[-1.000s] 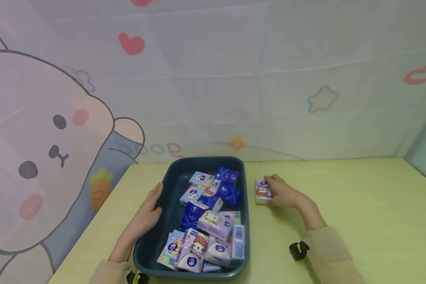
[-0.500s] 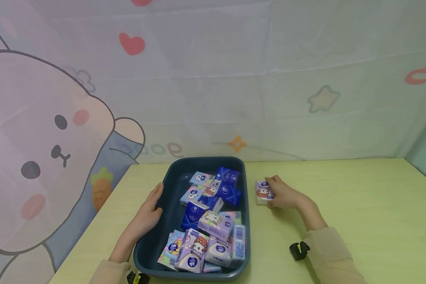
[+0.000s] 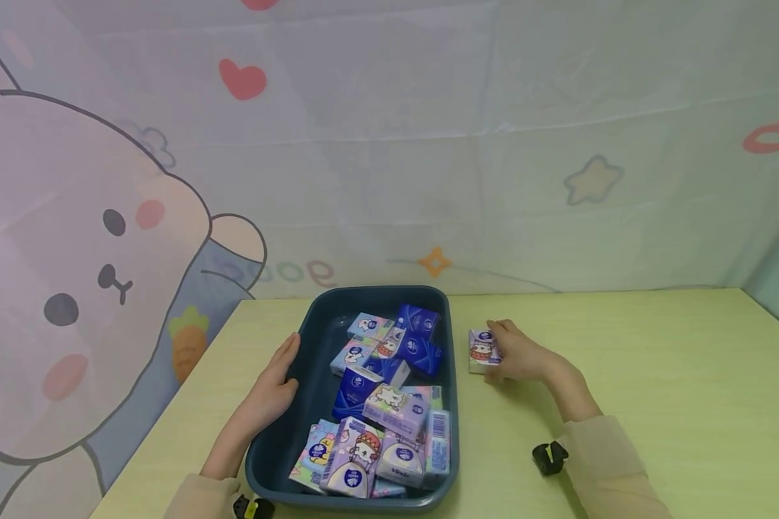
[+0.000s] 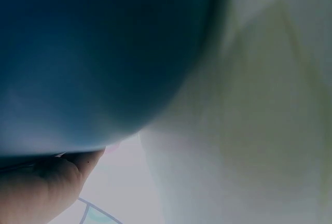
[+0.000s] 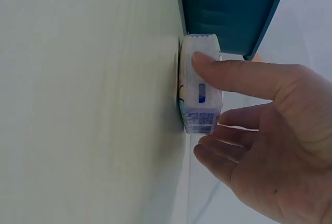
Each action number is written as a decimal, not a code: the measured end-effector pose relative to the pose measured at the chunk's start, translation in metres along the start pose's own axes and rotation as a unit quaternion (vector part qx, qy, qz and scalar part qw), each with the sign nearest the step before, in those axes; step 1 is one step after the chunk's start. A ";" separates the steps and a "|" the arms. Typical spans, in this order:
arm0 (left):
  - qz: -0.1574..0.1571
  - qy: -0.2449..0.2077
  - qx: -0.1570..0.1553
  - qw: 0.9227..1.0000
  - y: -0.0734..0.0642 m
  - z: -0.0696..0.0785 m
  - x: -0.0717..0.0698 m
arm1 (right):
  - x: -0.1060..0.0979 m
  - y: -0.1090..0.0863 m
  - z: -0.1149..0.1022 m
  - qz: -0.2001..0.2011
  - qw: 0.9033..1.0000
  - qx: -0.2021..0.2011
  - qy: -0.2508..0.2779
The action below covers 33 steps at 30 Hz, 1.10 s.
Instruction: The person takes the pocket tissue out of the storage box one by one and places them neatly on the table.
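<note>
A dark teal plastic tub [image 3: 318,360] stands on the table with several pocket tissue packs [image 3: 396,411] piled inside, some dark blue, others purple or pastel with cartoon prints. Against the tub's left wall rests my left hand [image 3: 269,396], its fingers straight. Only part of that hand [image 4: 46,193] shows at the bottom left of the left wrist view, below the tub's blurred wall. To the right of the tub, my right hand [image 3: 526,358] pinches a purple cartoon tissue pack [image 3: 483,351] lying on the table. In the right wrist view, the thumb presses the near side of the pack [image 5: 201,84].
The pale yellow-green table [image 3: 675,375] extends right of the tub. Behind it hangs a printed cloth backdrop [image 3: 389,158] with a cartoon bear and hearts. A black clip-like device [image 3: 549,458] is at the right wrist, a similar one [image 3: 253,507] at the left.
</note>
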<state>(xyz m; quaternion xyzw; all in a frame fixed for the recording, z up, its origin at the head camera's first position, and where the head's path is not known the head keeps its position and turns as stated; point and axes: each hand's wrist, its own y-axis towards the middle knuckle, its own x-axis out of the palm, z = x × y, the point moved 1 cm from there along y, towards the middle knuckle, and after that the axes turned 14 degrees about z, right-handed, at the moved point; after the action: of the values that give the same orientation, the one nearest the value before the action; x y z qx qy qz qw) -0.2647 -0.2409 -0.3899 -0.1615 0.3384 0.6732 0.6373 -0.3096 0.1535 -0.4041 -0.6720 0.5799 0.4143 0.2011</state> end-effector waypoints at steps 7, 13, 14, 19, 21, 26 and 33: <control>-0.001 -0.003 -0.001 1.000 -0.001 0.000 0.000 | -0.003 -0.002 -0.005 0.013 1.000 -0.002 -0.015; 0.000 0.001 -0.001 1.000 -0.001 0.000 0.000 | -0.011 -0.006 -0.012 0.013 1.000 -0.011 -0.007; 0.000 0.001 -0.001 1.000 -0.001 0.000 0.001 | -0.013 -0.007 -0.014 0.013 1.000 -0.013 -0.005; 0.005 0.000 0.001 1.000 0.001 -0.001 0.001 | -0.022 -0.008 -0.021 0.010 1.000 -0.014 0.006; 0.005 -0.002 0.001 1.000 0.001 -0.002 0.001 | -0.026 -0.009 -0.024 0.012 1.000 -0.017 0.007; 0.000 -0.001 -0.004 1.000 0.001 -0.004 0.002 | -0.037 -0.014 -0.033 0.030 0.999 -0.029 0.017; 0.006 0.002 0.001 1.000 0.003 -0.005 0.004 | -0.048 -0.009 -0.043 0.028 0.997 -0.076 0.004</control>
<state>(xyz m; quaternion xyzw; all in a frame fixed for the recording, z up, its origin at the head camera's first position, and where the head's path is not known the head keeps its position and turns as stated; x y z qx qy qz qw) -0.2693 -0.2413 -0.3956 -0.1602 0.3417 0.6766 0.6324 -0.2867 0.1528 -0.3429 -0.6704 0.5664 0.4598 0.1353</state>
